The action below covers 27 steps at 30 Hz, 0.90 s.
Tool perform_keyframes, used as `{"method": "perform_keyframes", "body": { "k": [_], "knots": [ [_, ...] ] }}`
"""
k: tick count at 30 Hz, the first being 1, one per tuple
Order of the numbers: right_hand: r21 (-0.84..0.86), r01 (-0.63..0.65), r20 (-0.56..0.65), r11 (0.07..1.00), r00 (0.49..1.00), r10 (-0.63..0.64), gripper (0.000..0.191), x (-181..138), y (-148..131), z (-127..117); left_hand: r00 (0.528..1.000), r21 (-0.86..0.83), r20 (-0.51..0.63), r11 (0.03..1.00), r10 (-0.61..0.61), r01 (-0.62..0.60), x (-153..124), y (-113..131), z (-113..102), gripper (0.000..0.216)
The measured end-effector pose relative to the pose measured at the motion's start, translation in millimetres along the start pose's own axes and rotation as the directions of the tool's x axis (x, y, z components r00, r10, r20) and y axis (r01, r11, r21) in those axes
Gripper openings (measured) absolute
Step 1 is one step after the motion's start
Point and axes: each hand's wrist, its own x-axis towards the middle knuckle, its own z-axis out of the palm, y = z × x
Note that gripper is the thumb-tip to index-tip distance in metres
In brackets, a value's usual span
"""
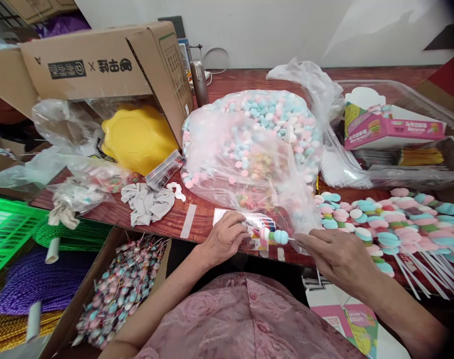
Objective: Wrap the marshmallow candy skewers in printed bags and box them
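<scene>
Pinching in the right hand (337,254), fingers pressed together, the bare end of a white-stick skewer of puffy pink, green and blue sweets (275,236). Holding it roughly level above the near edge of the reddish-brown wooden tabletop (200,209), well in front of a large clear plastic bag of pastel sweets (249,144). Keeping the left hand (225,238) at the skewer's other end, fingers curled inward; cannot tell whether pinching the tip. Noted just beside: flat white packaging with red and blue print (257,221). Noted at right: heaped pastel skewers (402,224).

Two hands (225,239) (337,253), one held skewer (280,237)
</scene>
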Motion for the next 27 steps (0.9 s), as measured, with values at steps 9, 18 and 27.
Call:
{"method": "perform_keyframes", "body": {
  "k": [9, 18, 27],
  "knots": [
    [0.130, 0.015, -0.238, 0.991, 0.971, 0.017, 0.031, -4.1, -12.6, 4.3, 0.932, -0.141, 0.267, 0.947, -0.243, 0.288, 9.1, 14.8, -17.0, 0.029],
    [-0.138, 0.194, -0.083, 0.971, 0.975, -0.206, 0.024, 12.2, -14.6, -16.1, 0.857, 0.001, 0.382, 0.928, -0.346, 0.374, 19.8, 26.3, -20.8, 0.021],
    [0.174, -0.108, -0.073, 0.979, 0.990, 0.122, 0.021, 12.1, -23.4, -17.8, 0.876, 0.368, 0.270, 0.884, -0.399, 0.289, 16.6, 22.8, -9.1, 0.013]
  ]
}}
